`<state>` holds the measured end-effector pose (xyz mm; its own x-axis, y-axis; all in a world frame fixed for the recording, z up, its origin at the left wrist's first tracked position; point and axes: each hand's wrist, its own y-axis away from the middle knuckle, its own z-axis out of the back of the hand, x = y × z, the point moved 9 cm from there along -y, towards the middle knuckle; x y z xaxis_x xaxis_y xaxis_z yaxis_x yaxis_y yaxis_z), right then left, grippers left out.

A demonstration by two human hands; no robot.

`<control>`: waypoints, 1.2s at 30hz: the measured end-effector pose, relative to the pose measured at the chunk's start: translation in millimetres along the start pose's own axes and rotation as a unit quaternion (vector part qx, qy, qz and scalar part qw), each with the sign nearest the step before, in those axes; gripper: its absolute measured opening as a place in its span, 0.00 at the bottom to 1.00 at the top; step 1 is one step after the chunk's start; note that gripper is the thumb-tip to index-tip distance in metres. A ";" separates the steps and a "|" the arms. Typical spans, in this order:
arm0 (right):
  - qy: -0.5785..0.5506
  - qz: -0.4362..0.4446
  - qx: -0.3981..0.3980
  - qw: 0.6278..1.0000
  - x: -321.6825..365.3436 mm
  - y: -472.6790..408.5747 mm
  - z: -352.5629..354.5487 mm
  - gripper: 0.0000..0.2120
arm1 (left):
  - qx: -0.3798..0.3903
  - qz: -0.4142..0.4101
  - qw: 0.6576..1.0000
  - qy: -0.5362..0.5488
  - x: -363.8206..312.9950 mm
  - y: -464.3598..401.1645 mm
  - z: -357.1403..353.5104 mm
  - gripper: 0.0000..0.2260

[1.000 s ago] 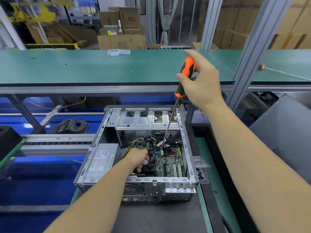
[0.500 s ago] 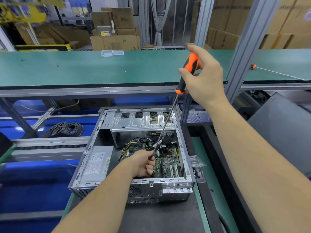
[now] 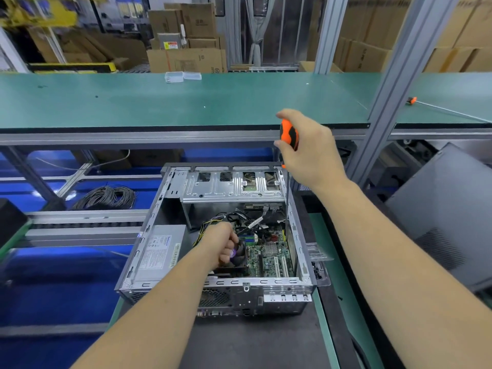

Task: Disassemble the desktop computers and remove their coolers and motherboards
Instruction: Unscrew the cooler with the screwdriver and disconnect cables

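The left hand [image 3: 222,242] reaches down into the open computer case [image 3: 221,262], its fingers curled around the top of the cooler [image 3: 237,258] (a dark fan on a finned block, partly hidden under the knuckles). The right hand [image 3: 310,150] is held up above the case's far right corner, fingers wrapped tight round the orange-and-black handle of a screwdriver [image 3: 288,133]; its thin shaft drops down along the case's right wall, and the tip cannot be made out.

The cooler sits on the green motherboard [image 3: 269,258], which lies flat on the case floor with a tangle of black cables [image 3: 250,222] just behind it. To the left of the board, inside the case, is the grey power supply [image 3: 159,253] with its label facing up. A metal drive cage [image 3: 234,186] spans the far end of the case.

The case rests on a dark mat [image 3: 253,342] on the desk. Beyond it runs a long green desk [image 3: 159,102] with a small clear plastic box [image 3: 182,76], and further right a second screwdriver [image 3: 415,101] lies on the green surface. A grey side panel [image 3: 447,209] leans at the far right.
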<state>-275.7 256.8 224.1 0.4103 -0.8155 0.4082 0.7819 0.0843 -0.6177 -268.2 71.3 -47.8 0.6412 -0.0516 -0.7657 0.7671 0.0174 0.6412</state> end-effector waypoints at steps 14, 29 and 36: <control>-0.020 -0.037 -0.025 0.999 -29.9 25.5 -15.3 0.20 | -0.205 -0.265 0.805 -0.490 -27.7 26.7 3.8 0.11; -0.018 -0.029 -0.035 0.999 -25.6 26.1 -18.8 0.20 | -0.175 -0.251 0.822 -0.481 -25.4 25.3 2.1 0.11; -0.013 -0.033 -0.030 0.999 -25.8 28.1 -18.5 0.20 | -0.169 -0.251 0.825 -0.478 -25.7 26.1 1.5 0.11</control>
<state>-273.0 269.6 183.8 0.3726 -0.8024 0.4661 0.7779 -0.0038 -0.6284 -264.6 71.6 -11.3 0.0561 -0.8975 -0.4374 0.9964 0.0226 0.0813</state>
